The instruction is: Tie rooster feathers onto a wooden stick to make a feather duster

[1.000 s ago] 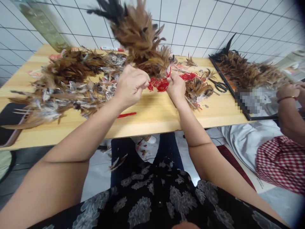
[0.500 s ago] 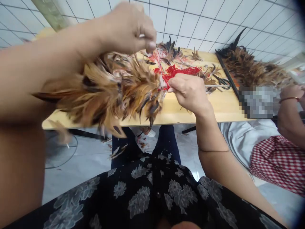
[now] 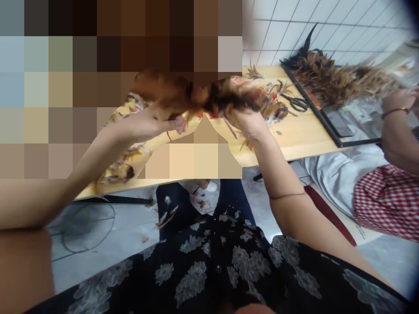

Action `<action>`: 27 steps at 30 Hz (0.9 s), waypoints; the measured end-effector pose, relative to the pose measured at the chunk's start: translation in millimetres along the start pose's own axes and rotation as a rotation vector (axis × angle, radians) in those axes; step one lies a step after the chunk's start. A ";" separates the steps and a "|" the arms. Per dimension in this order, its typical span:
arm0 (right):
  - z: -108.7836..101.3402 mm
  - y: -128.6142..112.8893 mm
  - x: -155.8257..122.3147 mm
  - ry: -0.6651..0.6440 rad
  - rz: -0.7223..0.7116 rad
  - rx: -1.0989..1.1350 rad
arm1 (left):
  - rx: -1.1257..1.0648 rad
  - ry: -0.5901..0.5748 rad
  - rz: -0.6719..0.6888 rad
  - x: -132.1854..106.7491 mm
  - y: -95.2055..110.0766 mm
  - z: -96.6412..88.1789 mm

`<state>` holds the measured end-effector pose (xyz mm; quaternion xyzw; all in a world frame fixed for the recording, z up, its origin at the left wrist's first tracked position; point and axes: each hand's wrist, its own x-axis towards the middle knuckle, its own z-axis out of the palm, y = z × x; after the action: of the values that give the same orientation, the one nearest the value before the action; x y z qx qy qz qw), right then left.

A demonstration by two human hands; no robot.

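A long bundle of brown feathers (image 3: 163, 93) stretches over the table in front of me, smeared by motion. My right hand (image 3: 247, 123) is closed at the bundle's right part, under dark feathers. Just left of that hand, a thin pinkish stick (image 3: 231, 129) points down toward the table. Below the bundle's left part is my left hand (image 3: 153, 124), its fingers curled together; what they hold, if anything, is hidden. A bit of red thread (image 3: 169, 135) shows under those fingers. Large blocks of pixels cover the area above and around the bundle.
Dark-handled scissors (image 3: 297, 104) and loose feathers (image 3: 276, 111) lie right on the wooden table (image 3: 291, 137). Beyond stands a black-edged tray (image 3: 319, 111) beside a heap of brown feathers (image 3: 340, 80). Another person's arm (image 3: 397, 126) reaches in at far right.
My left hand has come down from above the feather bundle to below it. The bundle has shifted up and right, now reaching over my right hand. The red thread pile is mostly covered.
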<state>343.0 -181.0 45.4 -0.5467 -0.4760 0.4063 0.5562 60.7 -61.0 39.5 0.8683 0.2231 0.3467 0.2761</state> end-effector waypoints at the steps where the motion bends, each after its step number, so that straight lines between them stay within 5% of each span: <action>1: 4.6 0.4 5.6 0.001 0.035 0.079 | -0.024 -0.073 -0.015 -1.6 -5.3 4.1; 4: 17.6 -1.6 21.4 -0.050 0.144 0.211 | -0.087 -0.117 -0.064 -4.3 -20.2 21.3; 10: 35.3 2.7 40.1 0.140 0.387 0.320 | -0.113 0.050 -0.023 5.8 -27.4 64.1; 20: 20.8 15.0 57.7 0.183 0.456 0.340 | -0.063 -0.061 -0.155 15.8 -50.6 105.5; 23: 20.3 4.1 52.4 0.224 0.457 0.333 | -0.007 -0.019 -0.397 21.3 -39.4 97.2; 27: 14.5 -8.8 51.5 0.247 0.379 0.200 | 0.095 -0.053 -0.488 25.1 -27.9 46.5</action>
<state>339.4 -128.4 57.9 -0.6138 -0.2508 0.4786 0.5755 105.5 -40.7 5.6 0.8095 0.4348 0.2359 0.3162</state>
